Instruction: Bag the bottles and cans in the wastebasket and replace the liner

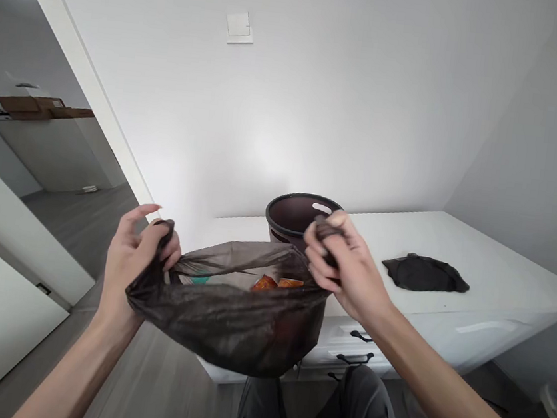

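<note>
A thin black garbage bag (235,328) hangs stretched between my two hands, its mouth spread toward me. My left hand (141,240) is closed around the gathered left edge of the bag. On the other side, my right hand (338,253) grips the bunched right edge, slightly blurred. Inside the bag I see orange wrappers (266,283) and a bit of teal (198,280); the rest of the contents is hidden by the dark plastic. Just behind the bag stands a dark round trash can (290,214) with a handle slot, partly covered by my right hand.
The trash can stands on a white cabinet (406,234) with black drawer handles. A folded black bag (424,274) lies on its top to the right. A wall switch (239,26) is above, and a doorway opens at left. My knees are below the bag.
</note>
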Demonstrator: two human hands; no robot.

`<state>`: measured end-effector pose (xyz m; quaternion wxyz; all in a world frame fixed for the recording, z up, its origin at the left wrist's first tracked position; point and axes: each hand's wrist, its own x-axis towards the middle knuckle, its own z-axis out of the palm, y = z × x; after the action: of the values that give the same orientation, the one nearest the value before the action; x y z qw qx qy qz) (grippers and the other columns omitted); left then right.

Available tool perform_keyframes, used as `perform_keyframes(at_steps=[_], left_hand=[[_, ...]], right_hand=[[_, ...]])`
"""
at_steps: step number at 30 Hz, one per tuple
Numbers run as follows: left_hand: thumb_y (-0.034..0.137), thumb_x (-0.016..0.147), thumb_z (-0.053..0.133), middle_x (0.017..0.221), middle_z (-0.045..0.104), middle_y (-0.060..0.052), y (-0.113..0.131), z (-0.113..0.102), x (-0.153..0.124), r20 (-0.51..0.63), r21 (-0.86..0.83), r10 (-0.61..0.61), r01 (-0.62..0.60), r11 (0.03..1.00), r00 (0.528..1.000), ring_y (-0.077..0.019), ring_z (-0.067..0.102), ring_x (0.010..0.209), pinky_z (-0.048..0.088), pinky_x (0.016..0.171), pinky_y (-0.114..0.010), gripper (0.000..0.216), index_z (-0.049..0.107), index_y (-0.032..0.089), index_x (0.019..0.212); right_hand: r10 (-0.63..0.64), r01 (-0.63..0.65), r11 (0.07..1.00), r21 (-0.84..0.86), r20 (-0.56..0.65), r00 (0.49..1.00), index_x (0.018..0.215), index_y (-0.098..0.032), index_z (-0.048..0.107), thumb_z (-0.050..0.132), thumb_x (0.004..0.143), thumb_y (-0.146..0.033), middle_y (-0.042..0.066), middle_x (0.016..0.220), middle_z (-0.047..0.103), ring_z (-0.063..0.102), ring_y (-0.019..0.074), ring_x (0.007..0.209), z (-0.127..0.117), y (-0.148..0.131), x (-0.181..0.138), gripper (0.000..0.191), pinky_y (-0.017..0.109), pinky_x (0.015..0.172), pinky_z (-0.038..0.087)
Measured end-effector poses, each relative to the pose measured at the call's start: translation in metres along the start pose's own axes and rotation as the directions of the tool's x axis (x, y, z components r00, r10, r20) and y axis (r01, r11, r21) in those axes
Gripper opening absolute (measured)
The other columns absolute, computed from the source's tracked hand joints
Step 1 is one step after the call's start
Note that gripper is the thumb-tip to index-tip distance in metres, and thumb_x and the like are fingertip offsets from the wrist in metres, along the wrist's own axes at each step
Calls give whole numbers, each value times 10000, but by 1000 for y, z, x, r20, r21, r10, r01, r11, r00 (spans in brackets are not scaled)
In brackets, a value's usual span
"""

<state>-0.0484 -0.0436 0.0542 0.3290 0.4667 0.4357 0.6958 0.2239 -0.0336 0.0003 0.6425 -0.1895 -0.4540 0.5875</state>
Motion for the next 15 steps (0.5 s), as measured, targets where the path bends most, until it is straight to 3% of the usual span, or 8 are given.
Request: perform_keyframes(at_steps=[4,6,8,11,15], left_hand=[[241,784,743,576,423,92,16,30,-10,242,245,79,-139,959,967,-102,429,484,331,433,-190,280,572,281,1003],[256,818,727,590,457,82,21,40,-14,336,315,79,-192,929,938,-118,474,504,355,451,-197,267,575,297,1034],[262,837,730,617,504,69,22,45,-16,383,346,59,-202,916,922,-128,502,523,383,468,-204,287,586,307,1080],[283,786,809,694,598,32,21,40,-17,372,308,5,-129,943,928,-140,555,569,443,500,-219,376,635,302,1119],[490,673,889,1042,738,-100,9,20,-18,368,79,-79,53,995,927,-279,718,931,620,731,-348,552,713,292,1158]], right_hand=[[-45,135,905,-403,225,973,816,-259,508,642,919,-300,14,925,610,580,174,786,38,7,1,174,272,607,410],[-16,208,832,-515,351,936,771,-248,468,607,897,-249,7,883,596,580,196,871,57,14,3,188,295,686,407],[68,217,800,-559,445,893,750,-243,423,573,886,-219,-29,786,538,519,171,779,70,21,3,204,294,660,367],[174,121,810,-574,431,885,755,-243,396,552,896,-244,-63,711,471,421,143,666,77,27,1,210,292,588,314],[230,-37,832,-554,283,931,767,-247,404,548,904,-298,-66,691,447,406,129,621,75,27,-5,205,281,552,305]])
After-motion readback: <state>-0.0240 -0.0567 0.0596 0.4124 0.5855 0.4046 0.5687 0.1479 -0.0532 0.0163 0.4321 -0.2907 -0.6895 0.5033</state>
